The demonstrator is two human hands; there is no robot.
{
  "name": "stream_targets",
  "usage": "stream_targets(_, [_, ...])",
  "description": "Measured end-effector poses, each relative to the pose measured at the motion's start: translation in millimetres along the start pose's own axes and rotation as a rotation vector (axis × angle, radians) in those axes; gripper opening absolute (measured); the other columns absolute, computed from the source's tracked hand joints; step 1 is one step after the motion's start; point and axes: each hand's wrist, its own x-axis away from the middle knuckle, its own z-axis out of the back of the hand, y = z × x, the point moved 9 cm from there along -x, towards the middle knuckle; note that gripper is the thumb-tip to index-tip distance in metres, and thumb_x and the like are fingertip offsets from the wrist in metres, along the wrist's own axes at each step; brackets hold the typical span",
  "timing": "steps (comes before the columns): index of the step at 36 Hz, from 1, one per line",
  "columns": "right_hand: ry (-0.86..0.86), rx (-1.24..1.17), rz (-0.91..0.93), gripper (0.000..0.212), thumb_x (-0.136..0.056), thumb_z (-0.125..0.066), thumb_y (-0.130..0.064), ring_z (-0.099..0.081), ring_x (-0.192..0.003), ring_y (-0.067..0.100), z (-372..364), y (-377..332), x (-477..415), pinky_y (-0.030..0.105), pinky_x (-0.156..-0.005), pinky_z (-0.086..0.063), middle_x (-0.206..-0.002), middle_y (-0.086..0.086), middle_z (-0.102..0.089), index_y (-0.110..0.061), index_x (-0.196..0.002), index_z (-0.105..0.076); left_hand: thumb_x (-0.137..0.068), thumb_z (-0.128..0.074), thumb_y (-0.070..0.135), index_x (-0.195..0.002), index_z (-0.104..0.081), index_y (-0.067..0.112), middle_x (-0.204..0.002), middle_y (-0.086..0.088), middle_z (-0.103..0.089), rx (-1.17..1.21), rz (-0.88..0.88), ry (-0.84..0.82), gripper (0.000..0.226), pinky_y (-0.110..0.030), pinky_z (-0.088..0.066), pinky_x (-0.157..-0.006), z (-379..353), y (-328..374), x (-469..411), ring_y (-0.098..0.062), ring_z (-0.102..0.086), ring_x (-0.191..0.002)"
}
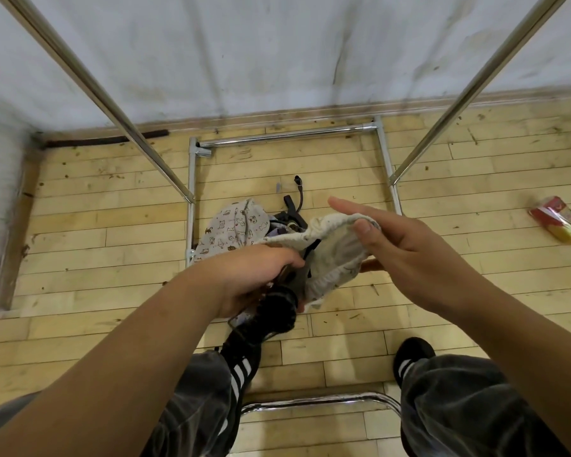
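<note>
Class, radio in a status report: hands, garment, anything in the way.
Left hand grips pale garment, near side. Right hand pinches its rim. Clothes pile beneath, rack poles flanking.

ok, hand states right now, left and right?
Left hand: closed, gripping the pale garment together with a black item.
Right hand: pinching the pale garment's rim, thumb on top, forefinger straight.

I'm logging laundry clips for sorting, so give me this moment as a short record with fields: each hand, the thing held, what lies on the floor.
left hand: grips the near side of the pale garment
right hand: pinches the garment's far rim, thumb on top
garment: held up above the floor between both hands
floor pile: cat-print cloth inside the base of the metal rack
also on floor: red-and-yellow packet, far right
</note>
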Motion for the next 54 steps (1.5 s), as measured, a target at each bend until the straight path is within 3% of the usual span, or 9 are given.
stream_targets(6, [0.001, 0.018, -0.013, 0.042, -0.101, -0.042, -0.05, -0.067, -0.116, 0.007, -2.2, 6.4, -0.9, 0.038, -0.092, -0.062, -0.129, -0.018, -0.069, -0.054, -0.141, -0.054, -0.099, -0.056, 0.054, -0.122, -0.058, 0.019, -0.102, -0.016, -0.078, -0.117, 0.006, -0.002, 0.043, -0.045, -0.062, -0.086, 2.6, -4.2, -4.8, -0.034, -0.077, -0.096])
stream_targets(9, [0.022, 0.019, -0.018, 0.041, -0.101, -0.041, -0.051, -0.067, -0.115, 0.005, 0.9, 9.4, -2.6, 0.036, -0.09, -0.062, -0.127, -0.018, -0.069, -0.056, -0.139, -0.054, -0.097, -0.049, 0.067, -0.112, -0.059, 0.022, -0.091, -0.012, -0.08, -0.143, -0.004, -0.017, 0.049, -0.041, -0.06, -0.083, -0.4, -1.5, -0.3, -0.032, -0.078, -0.093])
stream_targets(17, [0.101, -0.02, -0.083, 0.037, -0.101, -0.042, -0.052, -0.071, -0.107, 0.009, 11.6, 21.1, -4.8, 0.038, -0.09, -0.062, -0.118, -0.012, -0.073, -0.058, -0.134, -0.058, -0.075, -0.021, 0.097, -0.144, -0.05, 0.041, -0.119, -0.004, -0.07, -0.358, -0.019, -0.033, 0.094, -0.046, -0.056, -0.098, 4.6, -4.0, 1.2, -0.02, -0.078, -0.095])
stream_targets(24, [0.202, -0.111, -0.152, 0.033, -0.107, -0.043, -0.041, -0.074, -0.098, 0.013, 23.7, 28.6, -3.6, 0.033, -0.081, -0.064, -0.108, -0.007, -0.075, -0.047, -0.131, -0.066, -0.08, -0.014, 0.093, -0.158, -0.034, 0.033, -0.155, 0.001, -0.05, -0.611, -0.116, -0.071, 0.101, -0.043, -0.028, -0.123, -3.9, 2.3, 3.2, -0.023, -0.045, -0.142])
stream_targets(29, [0.24, -0.152, -0.169, 0.033, -0.108, -0.042, -0.04, -0.073, -0.098, 0.009, 29.1, 26.8, -3.4, 0.034, -0.081, -0.064, -0.106, -0.016, -0.075, -0.044, -0.129, -0.067, -0.088, -0.047, 0.075, -0.142, -0.046, 0.039, -0.113, 0.013, -0.068, -0.759, -0.236, -0.135, 0.065, -0.031, -0.053, -0.103, -10.5, 7.6, -0.1, -0.01, -0.067, -0.107])
stream_targets(35, [0.254, -0.159, -0.159, 0.033, -0.107, -0.043, -0.043, -0.072, -0.103, 0.012, 31.8, 22.9, -2.8, 0.035, -0.084, -0.064, -0.111, -0.011, -0.074, -0.046, -0.126, -0.069, -0.092, -0.067, 0.056, -0.101, -0.061, 0.05, -0.09, 0.024, -0.072, -0.704, -0.407, -0.002, 0.012, -0.022, -0.054, -0.081, -7.5, 30.8, 2.2, 0.006, -0.067, -0.082])
stream_targets(43, [0.204, -0.166, -0.153, 0.035, -0.108, -0.041, -0.04, -0.072, -0.106, 0.01, 23.8, 19.2, -1.2, 0.04, -0.094, -0.061, -0.115, -0.016, -0.074, -0.044, -0.133, -0.065, -0.094, -0.072, 0.039, -0.132, -0.06, 0.042, -0.105, 0.005, -0.073, -0.479, -0.618, 0.126, 0.039, -0.034, -0.055, -0.079, -0.7, 55.9, 11.7, -0.014, -0.07, -0.095])
stream_targets(49, [0.143, -0.191, -0.134, 0.037, -0.109, -0.038, -0.037, -0.072, -0.104, 0.015, 16.4, 11.9, -1.5, 0.039, -0.09, -0.062, -0.115, -0.014, -0.075, -0.043, -0.137, -0.062, -0.099, -0.066, 0.015, -0.132, -0.061, 0.043, -0.101, 0.016, -0.073, -0.398, -0.742, 0.15, 0.044, -0.017, -0.048, -0.095, 2.8, 63.9, 19.1, -0.002, -0.067, -0.105])
stream_targets(54, [0.116, -0.248, -0.107, 0.038, -0.107, -0.038, -0.038, -0.072, -0.107, 0.016, 14.7, 4.9, 0.4, 0.042, -0.09, -0.062, -0.118, -0.011, -0.074, -0.039, -0.133, -0.066, -0.106, -0.054, 0.024, -0.122, -0.066, 0.047, -0.111, 0.026, -0.072, -0.344, -0.758, 0.173, 0.031, -0.002, -0.047, -0.082, 6.2, 67.5, 22.1, 0.009, -0.065, -0.107])
